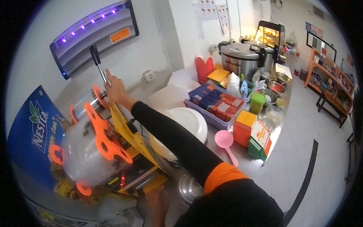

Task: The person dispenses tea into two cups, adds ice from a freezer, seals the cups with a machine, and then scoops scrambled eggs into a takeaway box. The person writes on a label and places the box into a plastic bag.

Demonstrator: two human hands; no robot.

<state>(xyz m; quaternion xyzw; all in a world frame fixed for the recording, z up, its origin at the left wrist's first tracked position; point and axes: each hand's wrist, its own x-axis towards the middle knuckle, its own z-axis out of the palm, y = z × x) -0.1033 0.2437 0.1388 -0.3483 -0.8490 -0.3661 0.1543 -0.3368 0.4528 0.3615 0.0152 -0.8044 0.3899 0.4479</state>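
A yellow and black cup sealing machine (136, 139) stands at the left, with a roll of clear film (85, 150) between orange holders and red lights glowing on its front. My right hand (115, 89) is wrapped around the metal shaft of its lever (100, 68), below the black grip, the arm stretched out in a black sleeve with an orange band. Low in the picture, my left hand (156, 200) is blurred at the machine's lower front edge; its fingers and anything in them cannot be made out.
Right of the machine are a white round lid (187, 122), a steel bowl (190, 188), a pink ladle (224, 139), a purple bin of packets (227, 124), boxes (245, 129) and a large steel rice cooker (241, 58). An insect trap lamp (95, 37) hangs on the wall above the lever.
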